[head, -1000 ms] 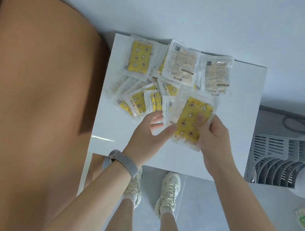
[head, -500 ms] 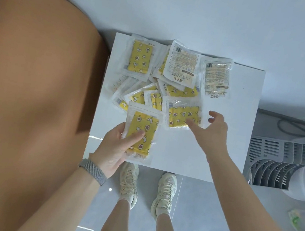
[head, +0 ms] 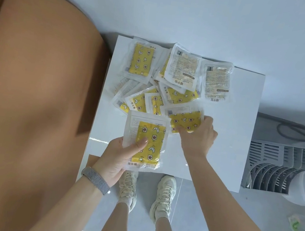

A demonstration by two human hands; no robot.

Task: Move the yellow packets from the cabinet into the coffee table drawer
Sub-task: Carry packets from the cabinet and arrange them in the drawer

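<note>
Several yellow star-and-moon packets in clear wrappers lie in a loose pile (head: 172,82) on the white cabinet top (head: 232,143). My left hand (head: 119,158) holds one yellow packet (head: 149,140) over the front edge, thumb pressed on its face. My right hand (head: 198,136) grips another yellow packet (head: 183,119) at the near edge of the pile, fingers curled around its right end. Two packets (head: 216,81) lie face down at the back, showing printed text.
A tan rounded sofa arm (head: 31,97) fills the left side, touching the cabinet. A grey slatted basket (head: 282,170) and a white round object stand on the right. My legs and shoes (head: 146,193) are on the grey floor below. The wall is behind.
My right hand has come down onto the packet at the pile's near edge and closed around it. My left hand still holds its packet in about the same place.
</note>
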